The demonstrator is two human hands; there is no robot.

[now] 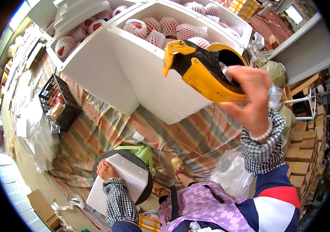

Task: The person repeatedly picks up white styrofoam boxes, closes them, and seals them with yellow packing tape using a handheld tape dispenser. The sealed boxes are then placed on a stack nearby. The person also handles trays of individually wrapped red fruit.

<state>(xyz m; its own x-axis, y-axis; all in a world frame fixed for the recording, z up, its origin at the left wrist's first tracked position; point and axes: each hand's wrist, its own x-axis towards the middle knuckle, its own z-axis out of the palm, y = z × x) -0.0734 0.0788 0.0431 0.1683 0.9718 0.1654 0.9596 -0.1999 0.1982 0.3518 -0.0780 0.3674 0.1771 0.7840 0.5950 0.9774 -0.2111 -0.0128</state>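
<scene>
My right hand (250, 95), blurred, is raised around the right end of a yellow and black packing-tape dispenser (211, 82), thumb below and fingers above. The dispenser hangs in front of the rim of a large white foam box (165, 84), partly hiding it. My left hand (107, 169) grips the upper edge of a small white foam box (130, 174), its fingers close together. That small box rests tilted on a round black seat (146, 188) over a light green plastic stool (141, 152).
Fruit in foam netting (169, 26) fills the large boxes. A black plastic crate (63, 113) stands on the striped sheet (95, 148) at left. Clear plastic bags (231, 171) lie near my feet. Stacked cardboard boxes (301, 150) line the right side.
</scene>
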